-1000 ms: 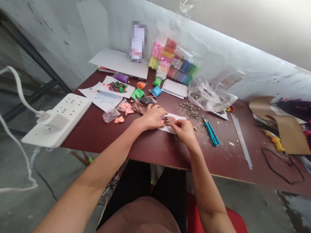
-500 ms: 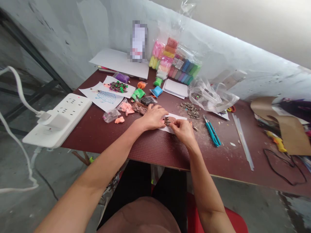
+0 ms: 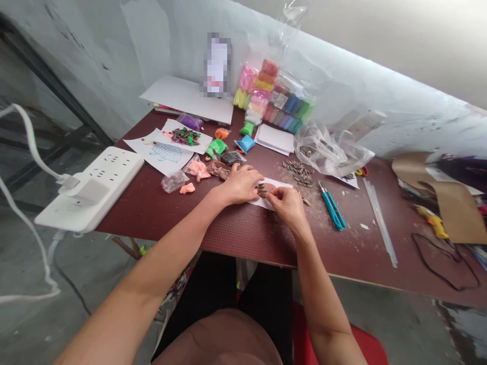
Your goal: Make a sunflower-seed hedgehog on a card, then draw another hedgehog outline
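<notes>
On a small white paper (image 3: 283, 183) at the table's front middle lies a brown clay piece (image 3: 270, 188) with several striped sunflower seeds (image 3: 262, 190) set in its left part. My left hand (image 3: 240, 184) rests over the paper's left end, fingers stretched and slightly apart, thumb beside the seeded end of the clay. From the right, my right hand (image 3: 286, 205) reaches in with thumb and forefinger pinched together against the clay. Whatever lies between those fingertips is too small to make out. A loose pile of sunflower seeds (image 3: 302, 178) sits just beyond my right hand.
A teal utility knife (image 3: 333, 207) and clear glue sticks (image 3: 380, 223) lie to the right, with a yellow glue gun (image 3: 433, 220) farther out. Clay packets, including a blue one (image 3: 245, 143), spread behind my hands. A white power strip (image 3: 91, 187) stands at the left edge.
Almost nothing differs. My right fingertips have shifted very slightly at the clay, while my left hand stays in place.
</notes>
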The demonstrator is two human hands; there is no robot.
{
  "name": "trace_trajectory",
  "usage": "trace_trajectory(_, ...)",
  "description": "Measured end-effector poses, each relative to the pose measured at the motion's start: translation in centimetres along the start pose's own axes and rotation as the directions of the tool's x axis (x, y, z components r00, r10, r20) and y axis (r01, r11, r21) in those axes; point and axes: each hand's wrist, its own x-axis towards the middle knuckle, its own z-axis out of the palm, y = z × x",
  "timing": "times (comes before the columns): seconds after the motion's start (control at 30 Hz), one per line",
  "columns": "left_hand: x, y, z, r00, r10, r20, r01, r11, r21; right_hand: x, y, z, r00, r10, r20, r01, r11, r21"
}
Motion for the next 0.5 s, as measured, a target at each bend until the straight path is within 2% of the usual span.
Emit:
trace_trajectory(0.37,0.1,-0.3,0.2,1.0,0.013,-0.004,-0.013,1.0,0.004,0.0,-0.5,0.7,0.999,0.027,-0.019,-0.028,0.999,-0.042)
trace_trajectory(0.5,0.1,-0.3,0.2,1.0,0.004,-0.005,-0.004,1.0,0.006,0.3,0.7,-0.3,1.0,0.006,-0.005,-0.006,1.0,0.017)
